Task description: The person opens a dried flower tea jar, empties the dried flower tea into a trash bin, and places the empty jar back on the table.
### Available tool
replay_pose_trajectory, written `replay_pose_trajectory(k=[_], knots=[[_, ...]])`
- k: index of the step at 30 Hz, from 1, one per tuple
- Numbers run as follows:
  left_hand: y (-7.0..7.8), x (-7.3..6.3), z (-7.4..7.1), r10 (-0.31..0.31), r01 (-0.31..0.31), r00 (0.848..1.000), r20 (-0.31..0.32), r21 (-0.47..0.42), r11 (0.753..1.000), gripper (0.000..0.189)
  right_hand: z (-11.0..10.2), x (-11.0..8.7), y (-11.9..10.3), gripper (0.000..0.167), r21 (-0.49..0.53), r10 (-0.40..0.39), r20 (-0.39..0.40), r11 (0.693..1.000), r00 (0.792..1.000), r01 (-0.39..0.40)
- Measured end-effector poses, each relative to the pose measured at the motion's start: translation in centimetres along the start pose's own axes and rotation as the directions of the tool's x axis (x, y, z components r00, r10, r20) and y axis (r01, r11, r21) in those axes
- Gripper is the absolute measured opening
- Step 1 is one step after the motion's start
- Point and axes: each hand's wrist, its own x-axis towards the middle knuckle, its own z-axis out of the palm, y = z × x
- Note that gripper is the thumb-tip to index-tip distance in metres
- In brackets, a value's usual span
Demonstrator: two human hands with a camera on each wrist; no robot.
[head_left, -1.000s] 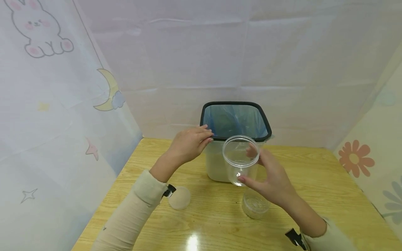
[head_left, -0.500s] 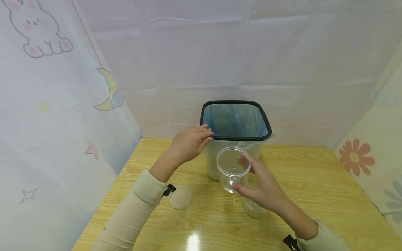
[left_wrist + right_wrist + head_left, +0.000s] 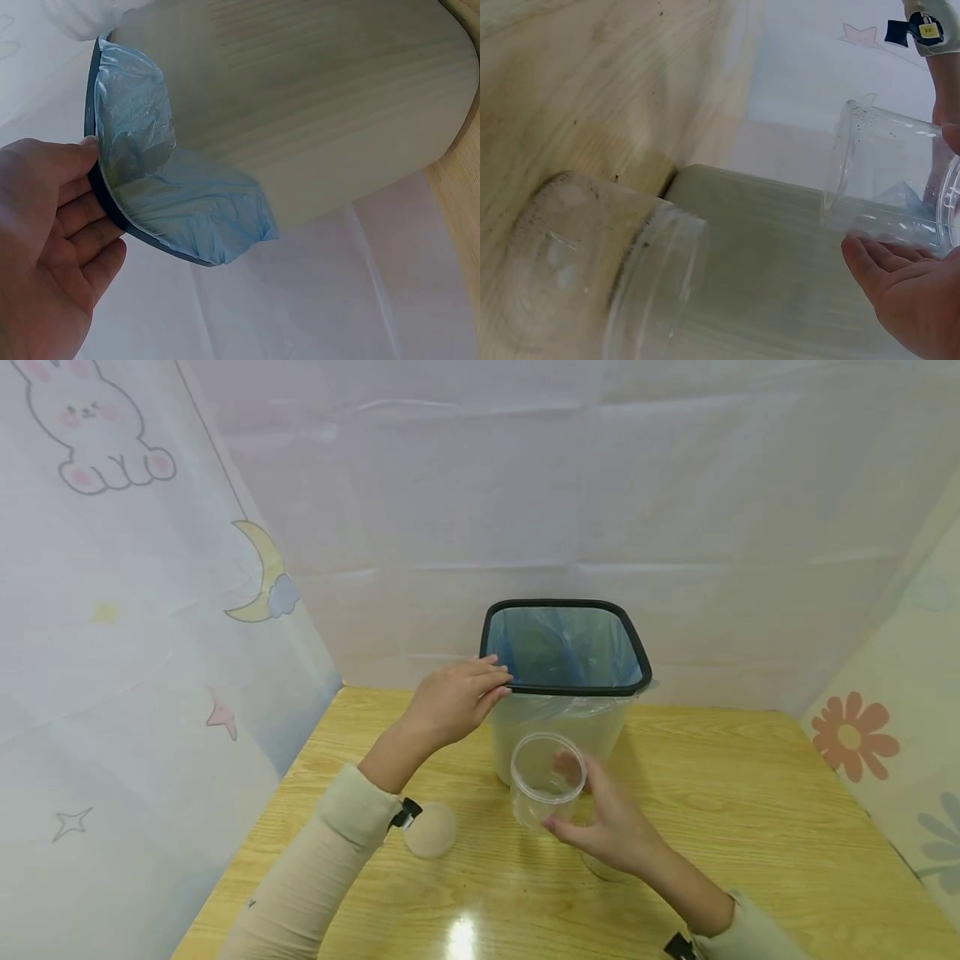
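My left hand (image 3: 453, 702) holds the front left corner of a trash bin (image 3: 337, 112); in the left wrist view its thumb and fingers lie on either side of the black rim (image 3: 109, 199). In front of the bin, my right hand (image 3: 611, 827) grips a clear plastic jar (image 3: 547, 777) between thumb and fingers. The jar is tilted, its open mouth turned up; the right wrist view shows small dark specks on its base. Another clear jar (image 3: 562, 262) stands on the table, mostly hidden behind my right hand in the head view.
A round whitish lid (image 3: 430, 831) lies flat on the wooden table (image 3: 735, 793) near my left wrist. A blue liner bag (image 3: 566, 647) lines the bin and folds over its rim. Small dark crumbs dot the tabletop. Cloth backdrops (image 3: 450, 510) enclose the back and sides.
My right hand has brought the jar down and to the left, away from the bin's rim. The left hand stays on the rim.
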Motion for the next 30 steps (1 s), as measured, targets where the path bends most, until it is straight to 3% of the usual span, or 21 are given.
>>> replay_pose_trajectory(k=[17,30], knots=[[-0.3,0.1,0.2,0.012,-0.012,1.0,-0.018,0.003,1.0,0.033,2.2,-0.4,1.5,0.08,0.028,0.143,0.09,0.989,0.986,-0.146],[-0.2,0.1,0.2,-0.004,0.004,1.0,-0.012,-0.007,1.0,0.033,2.8,-0.6,2.1,0.083,0.04,0.229,0.167,0.97,0.959,-0.238]])
